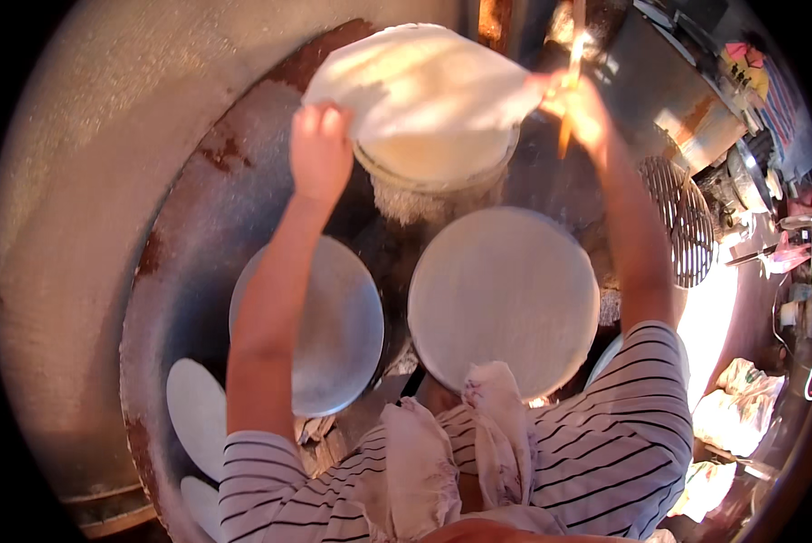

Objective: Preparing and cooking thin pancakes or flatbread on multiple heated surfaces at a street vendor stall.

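Note:
A thin, pale round sheet [419, 81] is stretched between my two hands at the top of the view. My left hand [323, 146] grips its left edge. My right hand [572, 105] grips its right edge and also has a thin stick [575, 47] in it, held nearly upright. Beneath the sheet stands a round container [440, 159] with a pale surface and a shaggy pale material below its rim. Nearer my body are a large round pale disc [504, 302] and, partly behind my left forearm, a round grey-blue lid or disc [338, 326].
Pale oval discs [195, 414] lie at the lower left inside a large curved rim [141, 326]. A round slatted grate [681, 220] is beside my right arm. Plastic bags [742, 407] lie at the right. A person [749, 64] is at the far upper right.

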Action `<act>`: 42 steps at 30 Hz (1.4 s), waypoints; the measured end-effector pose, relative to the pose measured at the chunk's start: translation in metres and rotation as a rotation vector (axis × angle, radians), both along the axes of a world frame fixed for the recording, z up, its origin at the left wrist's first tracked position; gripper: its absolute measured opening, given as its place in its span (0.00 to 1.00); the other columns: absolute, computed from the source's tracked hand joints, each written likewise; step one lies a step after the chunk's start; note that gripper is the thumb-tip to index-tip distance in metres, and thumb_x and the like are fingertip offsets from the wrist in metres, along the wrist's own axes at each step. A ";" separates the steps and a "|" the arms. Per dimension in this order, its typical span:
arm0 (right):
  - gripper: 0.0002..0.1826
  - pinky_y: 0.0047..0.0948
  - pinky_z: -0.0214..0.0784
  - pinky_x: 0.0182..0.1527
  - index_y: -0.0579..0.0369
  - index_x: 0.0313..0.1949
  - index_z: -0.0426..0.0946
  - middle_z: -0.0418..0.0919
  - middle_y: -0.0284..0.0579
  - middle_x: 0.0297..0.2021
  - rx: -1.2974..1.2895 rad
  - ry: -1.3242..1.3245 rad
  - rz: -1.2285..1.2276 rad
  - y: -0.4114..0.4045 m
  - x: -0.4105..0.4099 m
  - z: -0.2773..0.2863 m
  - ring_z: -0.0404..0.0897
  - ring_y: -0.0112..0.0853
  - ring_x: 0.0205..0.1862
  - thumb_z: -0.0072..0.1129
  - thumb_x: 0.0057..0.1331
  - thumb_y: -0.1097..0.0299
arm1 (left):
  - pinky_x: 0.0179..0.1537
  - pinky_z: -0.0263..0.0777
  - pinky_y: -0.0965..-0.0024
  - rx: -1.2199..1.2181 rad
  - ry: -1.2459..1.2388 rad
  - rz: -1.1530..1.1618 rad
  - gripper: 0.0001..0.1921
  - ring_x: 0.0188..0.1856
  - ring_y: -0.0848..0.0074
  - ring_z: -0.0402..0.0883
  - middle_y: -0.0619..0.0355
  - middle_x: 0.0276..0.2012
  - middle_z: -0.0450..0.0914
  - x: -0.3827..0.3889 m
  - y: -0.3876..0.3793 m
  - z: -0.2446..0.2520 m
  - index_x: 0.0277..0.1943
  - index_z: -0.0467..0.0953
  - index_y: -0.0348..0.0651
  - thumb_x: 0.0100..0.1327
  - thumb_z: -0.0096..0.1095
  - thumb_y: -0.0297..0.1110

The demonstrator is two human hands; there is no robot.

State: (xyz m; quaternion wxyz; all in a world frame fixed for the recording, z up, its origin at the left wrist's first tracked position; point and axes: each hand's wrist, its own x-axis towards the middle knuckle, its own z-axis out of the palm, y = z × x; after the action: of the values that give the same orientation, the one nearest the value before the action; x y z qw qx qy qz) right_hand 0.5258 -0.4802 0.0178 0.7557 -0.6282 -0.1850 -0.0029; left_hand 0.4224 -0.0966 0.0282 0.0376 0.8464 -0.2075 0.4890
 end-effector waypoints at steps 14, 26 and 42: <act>0.17 0.26 0.66 0.34 0.60 0.33 0.82 0.81 0.42 0.31 -0.235 0.343 -0.329 0.019 0.050 -0.175 0.75 0.28 0.30 0.44 0.51 0.84 | 0.52 0.66 0.60 0.015 0.521 0.066 0.19 0.52 0.60 0.71 0.53 0.46 0.72 0.054 0.008 -0.157 0.50 0.75 0.48 0.53 0.59 0.27; 0.13 0.26 0.68 0.44 0.57 0.40 0.82 0.82 0.42 0.36 -0.461 0.250 -0.493 0.051 0.064 -0.191 0.78 0.29 0.39 0.63 0.58 0.63 | 0.49 0.69 0.60 -0.256 0.794 0.458 0.23 0.46 0.59 0.73 0.51 0.46 0.72 -0.276 0.076 -0.116 0.53 0.73 0.45 0.52 0.63 0.24; 0.07 0.22 0.70 0.24 0.60 0.34 0.71 0.79 0.48 0.25 -0.687 0.468 1.248 0.305 -0.498 -0.177 0.75 0.28 0.19 0.42 0.59 0.77 | 0.47 0.71 0.51 -1.466 0.894 1.795 0.26 0.47 0.42 0.73 0.34 0.46 0.68 -0.851 -0.080 -0.222 0.55 0.69 0.43 0.53 0.63 0.39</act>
State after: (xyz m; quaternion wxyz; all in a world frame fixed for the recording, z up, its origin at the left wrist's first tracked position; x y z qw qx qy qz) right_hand 0.0279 -0.1749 -0.1592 0.3980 -0.5914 -0.3318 0.6178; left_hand -0.4291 -0.1763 -0.1939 0.2211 0.5607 0.7979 0.0112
